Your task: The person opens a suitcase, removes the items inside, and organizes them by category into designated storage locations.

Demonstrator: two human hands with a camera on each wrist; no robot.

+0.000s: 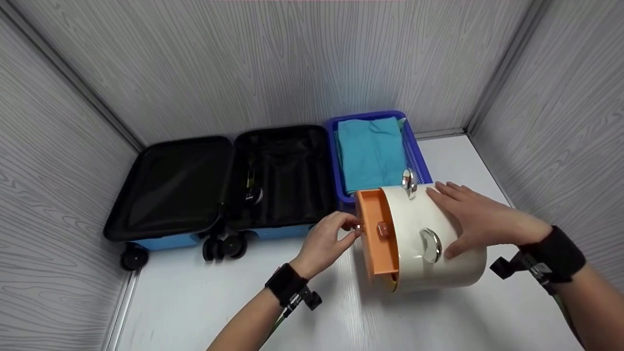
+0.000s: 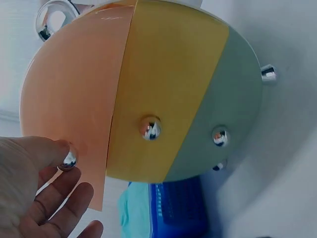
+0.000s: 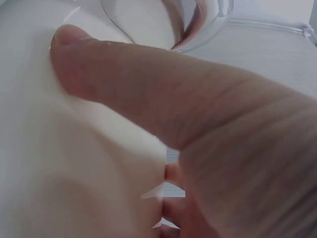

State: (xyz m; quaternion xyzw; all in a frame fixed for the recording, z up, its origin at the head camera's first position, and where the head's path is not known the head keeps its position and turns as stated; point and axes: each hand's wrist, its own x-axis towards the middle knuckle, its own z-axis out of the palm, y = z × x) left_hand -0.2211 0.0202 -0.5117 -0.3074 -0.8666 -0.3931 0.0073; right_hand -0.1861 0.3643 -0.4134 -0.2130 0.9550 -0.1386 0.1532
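Observation:
A cream storage drum [image 1: 438, 273] with silver feet lies on the floor, its front facing left. Its orange drawer [image 1: 385, 265] sticks part way out, with a small reddish thing [image 1: 383, 230] inside that I cannot make out. My left hand [image 1: 327, 239] pinches the round silver knob [image 2: 69, 157] of that drawer between thumb and finger. A yellow drawer front [image 2: 168, 69] and a green one [image 2: 223, 94], each with its own knob, sit flush beside it. Fingers spread, my right hand [image 1: 480, 217] rests on the cream body, the thumb near a curved silver handle [image 1: 431, 245].
At the left a blue suitcase with black lining [image 1: 180, 190] lies unfolded, wheels towards me. A blue basket [image 1: 418, 151] holding folded turquoise cloth [image 1: 373, 151] stands right behind the drum. Grey wood-grain panels [image 1: 273, 63] enclose the white floor [image 1: 195, 302].

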